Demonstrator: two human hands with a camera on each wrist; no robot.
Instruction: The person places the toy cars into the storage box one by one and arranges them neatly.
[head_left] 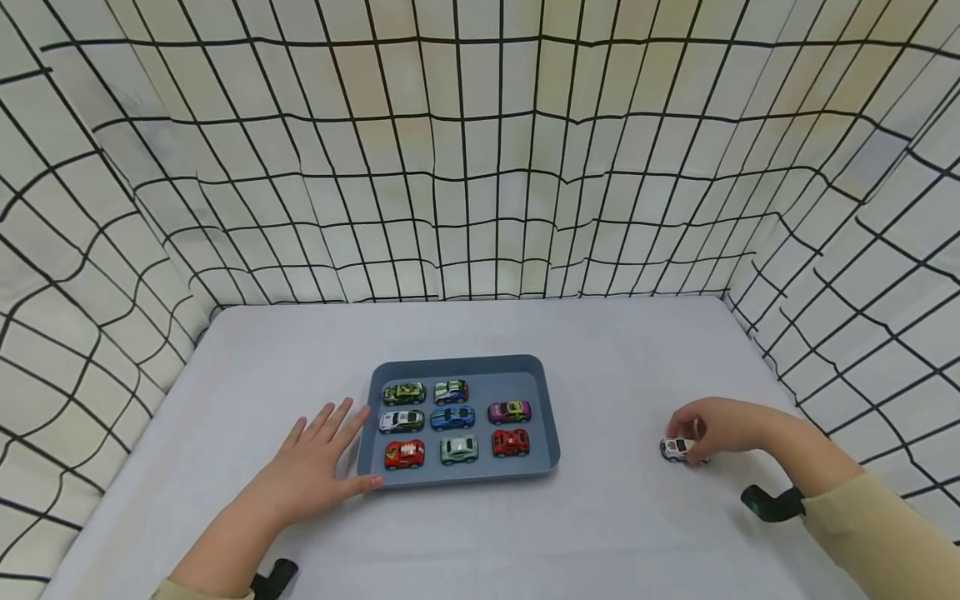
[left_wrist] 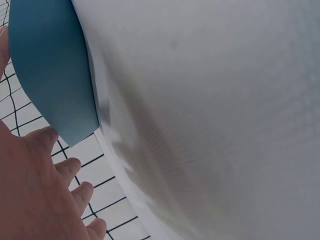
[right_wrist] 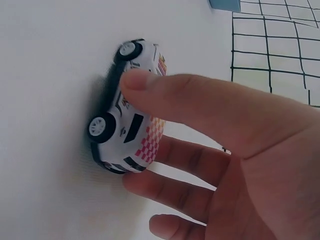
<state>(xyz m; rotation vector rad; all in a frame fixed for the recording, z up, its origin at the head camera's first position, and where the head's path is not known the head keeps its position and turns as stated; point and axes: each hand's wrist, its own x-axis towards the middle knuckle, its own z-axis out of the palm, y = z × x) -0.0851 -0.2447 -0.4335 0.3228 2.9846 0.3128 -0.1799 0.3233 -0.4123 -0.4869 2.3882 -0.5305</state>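
Note:
My right hand [head_left: 723, 427] grips a small white toy car [right_wrist: 132, 117] on the white table, right of the tray. In the right wrist view the thumb presses one side of the car, which has pink checks and black wheels, and the fingers curl round the other side. My left hand [head_left: 318, 467] lies with spread, straight fingers at the left edge of the blue-grey tray [head_left: 551, 417], the thumb at its near left corner. The left wrist view shows the tray's outer wall [left_wrist: 52, 65] beside these fingers [left_wrist: 67, 170].
Several toy cars stand in rows in the tray, among them a blue car [head_left: 452, 417], a purple car [head_left: 510, 412] and a mint car [head_left: 459, 450]. White cloth covers the table [head_left: 480, 533]. Black netting [head_left: 480, 175] over pale sheets encloses the back and sides.

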